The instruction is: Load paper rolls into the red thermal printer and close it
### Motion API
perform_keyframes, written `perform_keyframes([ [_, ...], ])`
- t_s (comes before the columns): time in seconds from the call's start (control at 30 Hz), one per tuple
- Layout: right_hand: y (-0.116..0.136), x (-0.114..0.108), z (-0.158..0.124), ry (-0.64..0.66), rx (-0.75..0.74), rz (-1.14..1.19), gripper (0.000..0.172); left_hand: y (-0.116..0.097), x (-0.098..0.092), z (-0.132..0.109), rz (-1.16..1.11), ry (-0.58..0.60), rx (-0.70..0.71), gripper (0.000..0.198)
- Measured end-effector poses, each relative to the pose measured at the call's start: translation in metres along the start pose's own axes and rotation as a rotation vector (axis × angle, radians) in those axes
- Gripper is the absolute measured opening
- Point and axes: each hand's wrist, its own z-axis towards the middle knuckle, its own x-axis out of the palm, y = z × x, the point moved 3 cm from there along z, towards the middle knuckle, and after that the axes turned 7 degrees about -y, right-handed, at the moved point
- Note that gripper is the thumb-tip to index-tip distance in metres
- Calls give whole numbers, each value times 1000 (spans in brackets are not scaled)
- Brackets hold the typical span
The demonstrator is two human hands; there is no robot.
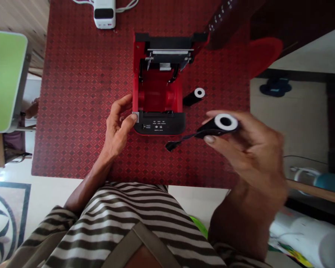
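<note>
A red and black label printer [159, 93] stands on the table with its lid raised and its inside showing. My left hand [118, 124] grips its front left corner, thumb on top and fingers along the side. In my right hand [248, 149], held to the right of the printer, is a black ribbon roll [212, 126] with a white core end facing up. A loose strip [174, 144] hangs from this roll toward the printer's front. Another black ribbon roll [194, 96], also with a white core end, lies against the printer's right side.
The table [80, 93] has a red patterned cover. A white power strip [104, 15] with cables sits at its far left. A dark object [223, 26] stands at the back right. At the left are a green-topped table [5, 93] and part of a person's hand [32, 108].
</note>
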Motion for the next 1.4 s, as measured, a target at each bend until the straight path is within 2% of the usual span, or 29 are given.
perform_keyframes([
  [0.07,24,-2,13,-10,-51,-17,42,-1,0,0,9,0,-25,61],
  [0.13,41,7,30,4,-159,-49,39,-1,0,-1,7,3,-62,64],
  [0.23,53,32,57,79,-342,-132,33,-2,4,-3,-9,-1,-76,66],
  [0.3,53,48,72,135,-396,-224,31,-2,7,-4,-6,-20,-54,66],
  [0.4,52,63,85,185,-409,-354,33,-2,9,-7,14,-51,-42,66],
  [0.6,54,74,98,244,-430,-454,29,-4,12,-12,18,-45,-93,68],
  [0.9,67,98,93,304,-378,-606,14,-15,12,-14,27,-27,-103,63],
  [1.2,52,115,113,362,-368,-651,12,-16,13,-15,55,-17,-80,62],
  [1.33,39,117,121,351,-428,-565,3,-17,13,-15,61,-29,-61,61],
  [1.4,34,118,123,347,-419,-524,5,-17,13,-15,68,-20,-63,59],
])
